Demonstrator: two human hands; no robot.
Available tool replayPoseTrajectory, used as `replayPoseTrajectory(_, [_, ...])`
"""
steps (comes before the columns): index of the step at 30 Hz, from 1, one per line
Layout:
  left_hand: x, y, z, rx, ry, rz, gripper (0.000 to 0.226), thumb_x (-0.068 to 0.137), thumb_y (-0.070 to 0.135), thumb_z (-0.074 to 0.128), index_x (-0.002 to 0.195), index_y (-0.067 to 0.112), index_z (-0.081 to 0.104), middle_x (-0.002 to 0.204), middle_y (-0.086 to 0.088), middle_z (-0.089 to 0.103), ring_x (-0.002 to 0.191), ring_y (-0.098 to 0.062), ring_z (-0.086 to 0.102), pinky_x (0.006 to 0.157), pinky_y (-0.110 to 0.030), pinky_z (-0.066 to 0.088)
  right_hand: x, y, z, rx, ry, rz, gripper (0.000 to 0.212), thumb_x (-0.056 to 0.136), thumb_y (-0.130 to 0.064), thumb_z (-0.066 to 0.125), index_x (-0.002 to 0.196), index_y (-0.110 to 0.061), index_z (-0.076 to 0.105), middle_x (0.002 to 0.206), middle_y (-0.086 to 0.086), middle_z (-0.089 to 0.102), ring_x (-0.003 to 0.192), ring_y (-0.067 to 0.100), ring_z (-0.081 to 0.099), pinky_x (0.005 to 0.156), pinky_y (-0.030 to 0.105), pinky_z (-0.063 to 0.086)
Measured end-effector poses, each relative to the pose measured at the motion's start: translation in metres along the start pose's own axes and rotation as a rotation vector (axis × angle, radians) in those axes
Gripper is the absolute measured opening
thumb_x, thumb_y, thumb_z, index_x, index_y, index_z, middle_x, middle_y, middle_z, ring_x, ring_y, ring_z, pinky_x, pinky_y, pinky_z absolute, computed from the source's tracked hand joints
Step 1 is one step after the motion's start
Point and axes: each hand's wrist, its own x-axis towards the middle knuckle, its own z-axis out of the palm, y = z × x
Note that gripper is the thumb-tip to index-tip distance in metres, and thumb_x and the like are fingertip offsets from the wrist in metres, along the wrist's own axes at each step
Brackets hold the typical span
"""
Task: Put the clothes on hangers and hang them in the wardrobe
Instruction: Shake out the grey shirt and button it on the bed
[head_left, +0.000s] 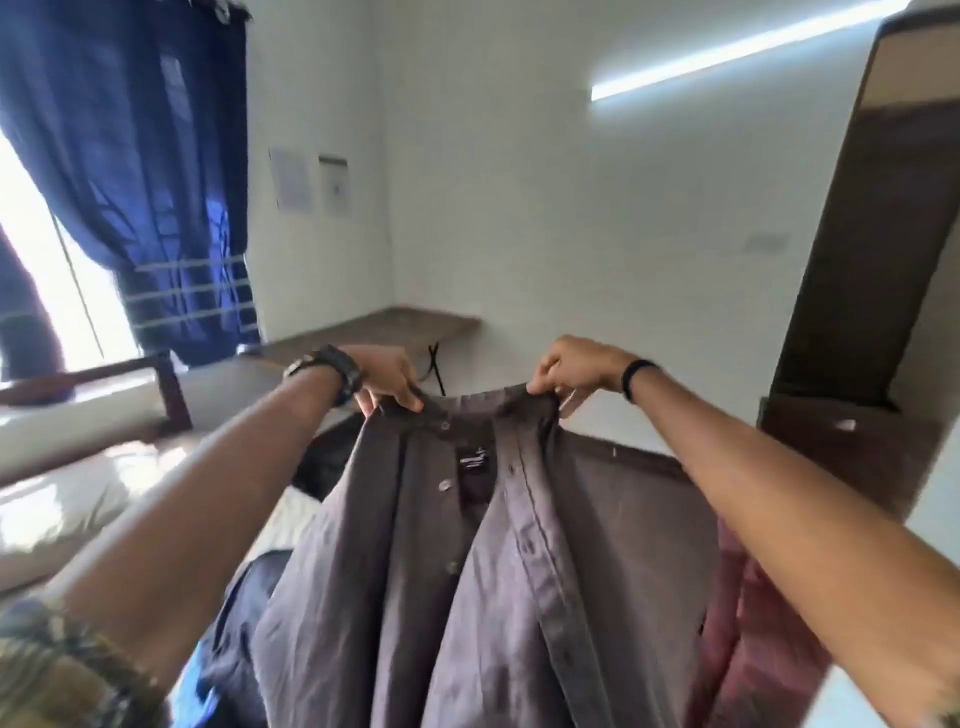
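Grey-brown shirt is held up by its collar above the bed, pinched at one end by the left hand and at the other by the right hand. No hanger is seen; one is judged needed next.

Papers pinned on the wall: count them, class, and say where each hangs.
2: a larger sheet beside the blue curtain, a smaller sheet just right of it. None appear hidden.

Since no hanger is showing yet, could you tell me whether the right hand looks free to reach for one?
Probably not yet: the right hand pinches the grey shirt's collar, as does the left hand, holding it up between them. Letting go would drop that side.
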Motion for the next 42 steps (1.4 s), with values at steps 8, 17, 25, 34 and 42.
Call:
replayPoseTrajectory(8, [0.081, -0.062, 0.066, 0.250, 0.219, 0.056, 0.025, 0.084, 0.025, 0.069, 0.103, 0.009, 0.071, 0.096, -0.011, 0.066, 0.096, -0.027, 0.062, 0.080, -0.028, 0.046, 0.074, 0.057, 0.069, -0.245, -0.205, 0.121, 0.029, 0.081, -0.025, 0.075, 0.065, -0.013, 0.055, 0.064, 0.008, 0.061, 0.049, 0.008, 0.060, 0.061, 0.018, 0.050])
replayPoseTrajectory(17, [0.098, 0.011, -0.017, 0.101, 0.456, 0.149, 0.019, 0.086, 0.015, 0.065, 0.086, -0.003, 0.068, 0.079, -0.017, 0.063, 0.072, -0.025, 0.056, 0.062, -0.026, 0.041, 0.084, 0.035, -0.029, -0.417, 0.205, -0.034, 0.037, 0.081, -0.005, 0.064, 0.054, -0.017, 0.041, 0.058, 0.004, 0.050, 0.056, 0.016, 0.054, 0.060, 0.027, 0.046])
replayPoseTrajectory(25, [0.081, 0.048, -0.015, 0.099, 0.278, 0.198, 0.028, 0.084, 0.033, 0.071, 0.076, 0.008, 0.061, 0.076, -0.009, 0.063, 0.068, -0.022, 0.066, 0.066, -0.026, 0.057, 0.047, 0.023, -0.059, -0.391, 0.216, -0.083, 0.037, 0.079, -0.001, 0.061, 0.053, -0.015, 0.038, 0.056, 0.003, 0.042, 0.053, 0.017, 0.046, 0.049, 0.023, 0.039])
replayPoseTrajectory(34, [0.013, 0.067, -0.022, -0.374, -0.337, 0.089, 0.032, 0.084, -0.012, 0.055, 0.060, 0.008, 0.045, 0.062, -0.009, 0.061, 0.060, -0.019, 0.066, 0.056, -0.033, 0.057, -0.021, -0.014, -0.082, 0.077, -0.579, 0.092, 0.024, 0.084, 0.008, 0.055, 0.071, -0.009, 0.044, 0.064, 0.002, 0.056, 0.063, 0.013, 0.062, 0.056, 0.025, 0.055])
replayPoseTrajectory(42, [0.000, 0.045, -0.046, -0.837, -0.411, 0.432, 0.026, 0.064, 0.020, 0.084, 0.072, 0.013, 0.060, 0.071, 0.000, 0.063, 0.063, -0.010, 0.062, 0.062, -0.022, 0.054, -0.008, -0.034, -0.089, 0.441, -0.520, -0.214, 0.009, 0.071, -0.012, 0.064, 0.080, -0.010, 0.064, 0.072, 0.003, 0.065, 0.061, 0.011, 0.062, 0.055, 0.019, 0.051])
